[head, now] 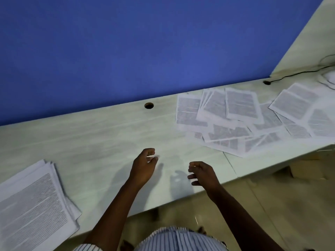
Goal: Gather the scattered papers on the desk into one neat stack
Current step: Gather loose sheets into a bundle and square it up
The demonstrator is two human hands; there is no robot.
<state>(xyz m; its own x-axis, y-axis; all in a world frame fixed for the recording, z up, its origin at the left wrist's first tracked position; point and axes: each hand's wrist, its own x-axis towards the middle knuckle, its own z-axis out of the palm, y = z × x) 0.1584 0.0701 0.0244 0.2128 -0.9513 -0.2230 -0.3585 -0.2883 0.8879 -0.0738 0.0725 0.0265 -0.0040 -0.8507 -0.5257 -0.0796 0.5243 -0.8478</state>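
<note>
A: Nearest the camera?
B: Blue-and-white striped shirt [174,238] at the bottom edge, both bare forearms reaching out from it. Beige tiled floor [253,205] shows below the front edge of the desk.

A: Hands?
B: Left hand [145,165] is above the pale wood-grain desk [90,142], fingers loosely curled, holding nothing. Right hand [203,173] is just beside it over the desk's front edge, fingers also loosely curled, with no paper in it. The two hands are apart. Shadows of both fall on the desk between them.

A: Papers?
B: Two groups. A stack of white printed sheets [34,205] lies at the near left of the desk, its edges slightly fanned. The scattered white printed sheets [244,120] lie far right, overlapping at mixed angles, well apart from both hands.

A: Further back?
B: A round cable hole [149,105] sits near the desk's rear edge. A black cable [299,73] runs from a second hole at the far right. A blue wall panel [126,51] stands behind the desk.
</note>
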